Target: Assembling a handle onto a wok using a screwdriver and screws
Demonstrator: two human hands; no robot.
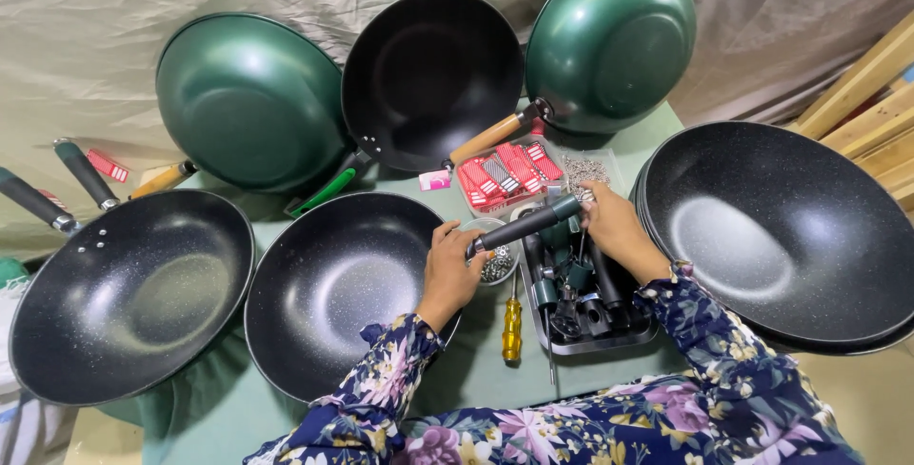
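A round black speckled wok (338, 284) sits just left of the grip. Both forearms angle inward: the left hand (447, 270) and right hand (614, 227) each close their fingers around an end of a dark cylindrical pan handle (524, 225), above a tray of handles (590, 317); a yellow-handled screwdriver (512, 327) lies below.

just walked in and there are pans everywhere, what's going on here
A person in floral sleeves holds a dark pan handle with both hands: the left hand at its metal end, the right hand at the far end. Below it sits a tray of more handles, with a small bowl of screws and a yellow screwdriver beside it. Black and green woks ring the green table.
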